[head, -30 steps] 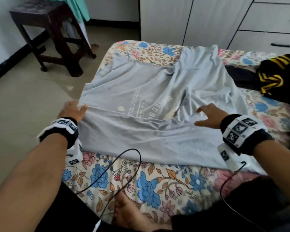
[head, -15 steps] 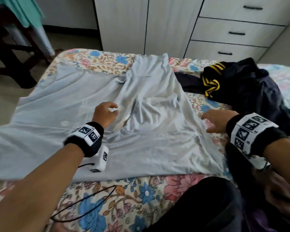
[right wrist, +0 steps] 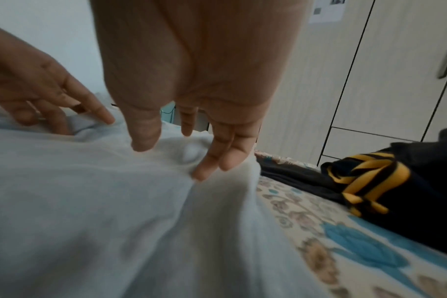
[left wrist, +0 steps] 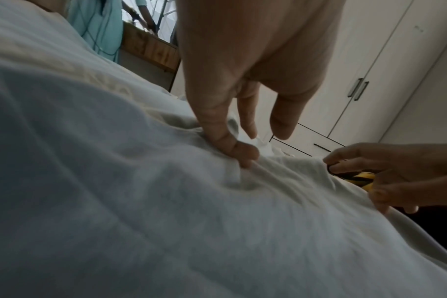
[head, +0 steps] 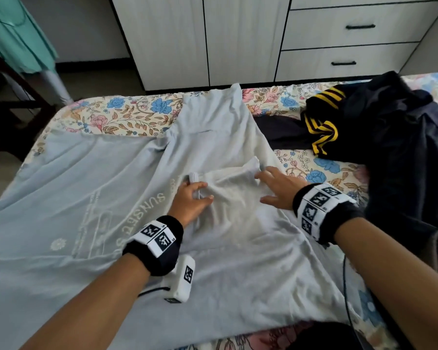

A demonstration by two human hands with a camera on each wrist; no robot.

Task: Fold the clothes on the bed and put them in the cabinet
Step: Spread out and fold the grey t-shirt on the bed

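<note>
A light blue-grey T-shirt [head: 91, 188] with pale lettering lies spread across the floral bed [head: 127, 114]. My left hand [head: 197, 192] is at the shirt's middle. In the left wrist view the left hand [left wrist: 242, 159] pinches a fold of the T-shirt [left wrist: 115, 201] between thumb and forefinger, with the other fingers held straight. My right hand [head: 266, 188] is a little to the right, at the shirt's bunched right edge. Its fingers [right wrist: 204, 167] are straight and spread, with their tips touching the T-shirt [right wrist: 89, 201].
A heap of dark clothes with yellow stripes [head: 364, 127] lies on the bed's right side. The white cabinet [head: 238, 34] with drawers [head: 352, 26] stands just beyond the bed. A dark wooden stool [head: 8, 102] and a teal cloth [head: 18, 34] are at the far left.
My left hand left the shirt's left edge, moved to its middle and took hold of a fold. My right hand shifted to the bunched right edge. The head view swung right.
</note>
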